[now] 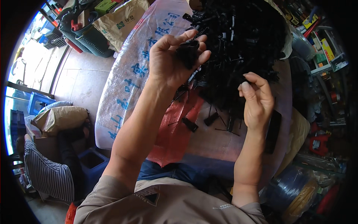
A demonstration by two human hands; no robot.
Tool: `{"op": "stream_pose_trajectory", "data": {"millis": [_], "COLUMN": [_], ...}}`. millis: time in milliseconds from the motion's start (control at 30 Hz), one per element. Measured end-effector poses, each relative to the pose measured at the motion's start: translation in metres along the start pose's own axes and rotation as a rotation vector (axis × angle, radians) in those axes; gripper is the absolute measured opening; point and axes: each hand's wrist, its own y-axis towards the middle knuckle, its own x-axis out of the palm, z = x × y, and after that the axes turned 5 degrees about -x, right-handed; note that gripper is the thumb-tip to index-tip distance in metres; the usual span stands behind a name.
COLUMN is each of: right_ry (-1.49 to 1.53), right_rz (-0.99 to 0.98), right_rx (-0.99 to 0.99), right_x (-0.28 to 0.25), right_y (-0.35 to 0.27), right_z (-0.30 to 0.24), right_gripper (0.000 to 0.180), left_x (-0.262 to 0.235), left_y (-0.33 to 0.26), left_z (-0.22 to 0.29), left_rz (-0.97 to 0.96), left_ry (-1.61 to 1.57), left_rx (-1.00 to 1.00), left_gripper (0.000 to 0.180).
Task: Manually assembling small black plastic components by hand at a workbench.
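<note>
Seen from above, a person sits at a table [223, 143] covered with a printed woven sack [128, 80] and a red plastic sheet [175, 130]. The left hand [175, 61] is raised, its fingers curled around a small black plastic part [187, 53] held against the palm. The right hand [257, 100] hovers lower, thumb and forefinger pressed together; whether they pinch anything, perhaps a thin sliver, is too small to tell. Behind both hands lies a large heap of black plastic parts [242, 44], with a few loose pieces [190, 124] scattered just before it.

To do this well, the left hand would likely keep the part steady and turned toward the eyes while the right works from the side with a light pinch.

The part's shape is lost against the dark heap. Another person in a striped shirt [46, 173] sits at lower left, partly cut off. Cluttered shelves [320, 56] blur at the right rim.
</note>
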Motion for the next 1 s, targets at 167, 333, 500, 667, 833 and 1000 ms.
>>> {"op": "stream_pose_trajectory", "data": {"millis": [167,333,500,667,833,1000], "right_ry": [0.163,0.201,0.221,0.230,0.145,0.159], "right_rz": [0.072,0.100,0.138,0.069,0.053,-0.026], "right_rx": [0.013,0.003,0.048,0.001,-0.032,0.014], "right_x": [-0.004,-0.010,-0.009,-0.011,-0.006,-0.004], "right_y": [0.005,0.007,0.008,0.008,0.006,0.004], "right_z": [0.000,0.002,0.003,0.002,0.005,0.002], "right_gripper": [0.020,0.021,0.021,0.015,0.017,0.020], "left_x": [-0.016,0.001,0.015,0.021,0.019,0.017], "left_y": [0.005,0.002,-0.008,-0.015,-0.018,-0.017], "left_z": [0.003,-0.003,-0.025,-0.052,-0.060,-0.066], "left_rz": [-0.070,0.142,0.016,-0.062,-0.109,-0.111], "left_ry": [-0.009,0.075,0.818,1.240,1.457,1.507], "left_rx": [-0.067,0.028,-0.077,0.077,0.282,0.376], "left_gripper": [0.019,0.014,0.018,0.044,0.027,0.012]}}
